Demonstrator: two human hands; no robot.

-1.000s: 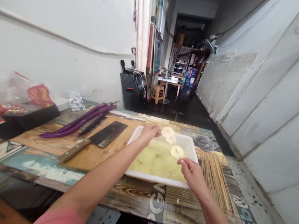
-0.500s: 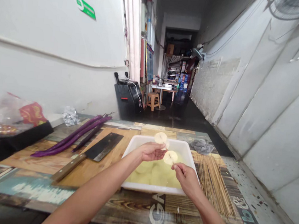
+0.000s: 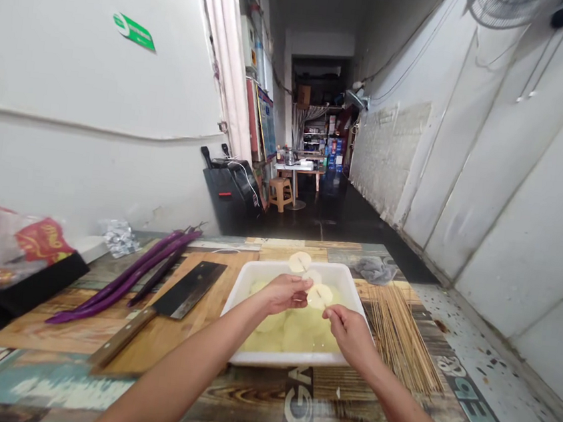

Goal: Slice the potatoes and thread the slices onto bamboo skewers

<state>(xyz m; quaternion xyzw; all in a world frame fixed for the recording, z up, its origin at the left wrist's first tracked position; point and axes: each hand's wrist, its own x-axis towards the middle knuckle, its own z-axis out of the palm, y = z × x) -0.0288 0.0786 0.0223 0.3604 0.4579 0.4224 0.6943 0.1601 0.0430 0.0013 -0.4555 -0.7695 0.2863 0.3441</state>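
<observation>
Between the finger and thumb of my right hand (image 3: 347,327) is the end of a thin bamboo skewer (image 3: 323,302). Pale round potato slices are threaded along it, a near slice (image 3: 319,297) and a far slice (image 3: 299,262). My left hand (image 3: 283,294) is closed on a slice between these two, partly hidden by the fingers. Both hands are above a white plastic tub (image 3: 291,359), where more potato slices (image 3: 294,330) lie in cloudy yellowish water.
Loose bamboo skewers (image 3: 401,338) lie right of the tub, near a crumpled grey cloth (image 3: 376,270). On the left, a cleaver (image 3: 190,290) rests on a wooden cutting board (image 3: 210,311). Purple eggplants (image 3: 128,279) and a black box of packets (image 3: 26,291) lie farther left.
The view has shifted slightly, so the background sits farther left. Both hands stay over the tub with the skewer, and the slices on it have barely moved.
</observation>
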